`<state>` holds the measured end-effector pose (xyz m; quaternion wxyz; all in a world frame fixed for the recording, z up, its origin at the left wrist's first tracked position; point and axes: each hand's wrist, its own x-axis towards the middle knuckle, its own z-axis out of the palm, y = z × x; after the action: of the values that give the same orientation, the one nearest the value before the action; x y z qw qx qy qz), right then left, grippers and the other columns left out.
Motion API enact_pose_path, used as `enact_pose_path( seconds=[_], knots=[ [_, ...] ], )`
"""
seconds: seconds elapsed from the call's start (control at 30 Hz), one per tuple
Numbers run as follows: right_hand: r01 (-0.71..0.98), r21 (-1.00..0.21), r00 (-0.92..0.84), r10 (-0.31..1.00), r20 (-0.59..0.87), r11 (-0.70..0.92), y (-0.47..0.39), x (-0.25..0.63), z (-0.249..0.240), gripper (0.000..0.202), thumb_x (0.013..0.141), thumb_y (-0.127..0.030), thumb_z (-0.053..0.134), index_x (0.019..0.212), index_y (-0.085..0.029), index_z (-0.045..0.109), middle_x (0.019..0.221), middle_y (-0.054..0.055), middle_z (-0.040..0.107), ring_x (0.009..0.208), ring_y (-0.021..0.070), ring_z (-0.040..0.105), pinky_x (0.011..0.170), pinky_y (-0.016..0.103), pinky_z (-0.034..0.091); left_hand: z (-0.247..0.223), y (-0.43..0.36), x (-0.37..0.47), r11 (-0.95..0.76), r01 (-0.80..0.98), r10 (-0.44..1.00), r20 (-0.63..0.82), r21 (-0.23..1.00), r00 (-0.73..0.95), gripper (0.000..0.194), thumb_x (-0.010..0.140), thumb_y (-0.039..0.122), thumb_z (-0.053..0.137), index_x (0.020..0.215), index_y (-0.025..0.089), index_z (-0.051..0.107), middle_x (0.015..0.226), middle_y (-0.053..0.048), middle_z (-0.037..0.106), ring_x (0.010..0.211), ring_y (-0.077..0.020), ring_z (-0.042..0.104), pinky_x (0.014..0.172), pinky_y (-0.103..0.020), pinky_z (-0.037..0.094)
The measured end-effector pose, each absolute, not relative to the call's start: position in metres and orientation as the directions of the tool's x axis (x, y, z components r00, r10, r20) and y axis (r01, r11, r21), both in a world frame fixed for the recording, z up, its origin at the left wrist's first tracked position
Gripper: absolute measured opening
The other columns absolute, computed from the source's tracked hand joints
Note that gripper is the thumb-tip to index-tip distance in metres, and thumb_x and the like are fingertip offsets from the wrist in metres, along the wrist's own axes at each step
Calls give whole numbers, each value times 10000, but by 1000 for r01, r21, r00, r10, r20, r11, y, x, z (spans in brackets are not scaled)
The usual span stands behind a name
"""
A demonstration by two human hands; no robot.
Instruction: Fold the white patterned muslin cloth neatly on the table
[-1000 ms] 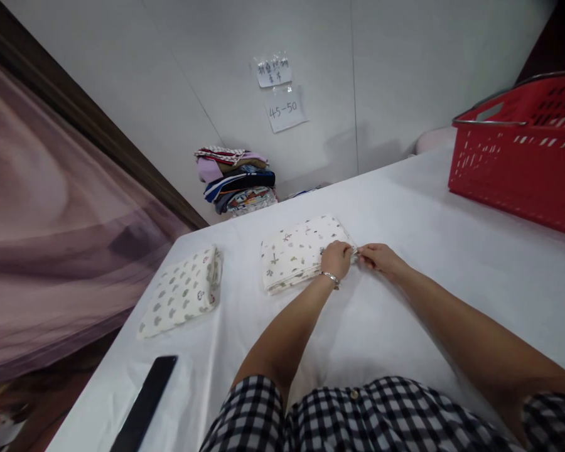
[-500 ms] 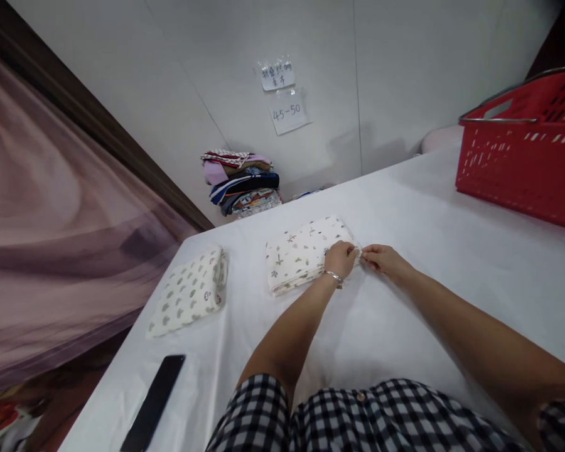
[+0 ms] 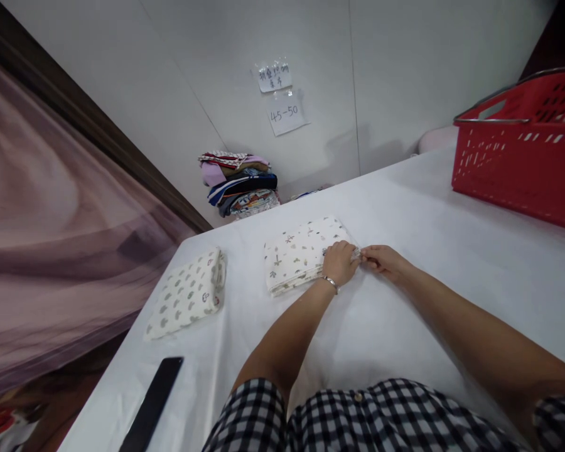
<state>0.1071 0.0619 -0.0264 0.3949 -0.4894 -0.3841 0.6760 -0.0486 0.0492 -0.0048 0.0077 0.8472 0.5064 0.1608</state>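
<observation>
A folded white cloth with small printed figures (image 3: 296, 248) lies on the white-covered table in front of me. My left hand (image 3: 339, 262), with a bracelet at the wrist, rests on its near right corner, fingers curled over the edge. My right hand (image 3: 380, 258) pinches the cloth's corner from the right, thumb and forefinger together. The fingertips of both hands nearly meet there. Left of it lies a second folded cloth (image 3: 186, 294), white with grey-green mushroom-like prints, which neither hand touches.
A red plastic basket (image 3: 518, 169) stands at the right on the table (image 3: 405, 213). A black phone-like slab (image 3: 153, 405) lies at the front left. Beyond the far edge is a pile of folded fabrics (image 3: 242, 182) against the wall. A pink curtain (image 3: 66, 238) hangs at left.
My left hand has turned slightly and spread flatter over the cloth's corner. The right hand keeps its pinch in nearly the same place. The whole view has shifted a little.
</observation>
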Motion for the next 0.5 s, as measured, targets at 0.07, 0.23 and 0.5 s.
enact_pose_path(
  seconds=[0.07,0.23,0.5],
  knots=[
    [-151,-908,-208,910,-358,-391,62,108,-25,171,630,-281,658,663,-168,533,555,-17,488,403,50,326,356,212,117,-3,50,-47,-471,866,870,251,167,425,170,849,292,574,989,197,565,1020,-42,576,987,-199,501,843,-331,396],
    [42,-957,-121,950,-289,-285,65,112,-27,152,681,-319,619,696,-177,567,490,-41,468,383,61,340,356,213,185,4,58,-45,-380,878,916,246,290,315,102,868,256,541,947,202,578,992,-46,593,971,-190,519,835,-313,401],
    [269,-950,-127,971,-200,-160,67,117,-39,203,700,-350,617,609,-173,574,427,-31,470,388,73,365,385,222,261,13,61,-51,-336,855,937,235,396,259,114,873,255,533,962,212,589,989,-38,598,953,-177,540,829,-289,413]
  ],
)
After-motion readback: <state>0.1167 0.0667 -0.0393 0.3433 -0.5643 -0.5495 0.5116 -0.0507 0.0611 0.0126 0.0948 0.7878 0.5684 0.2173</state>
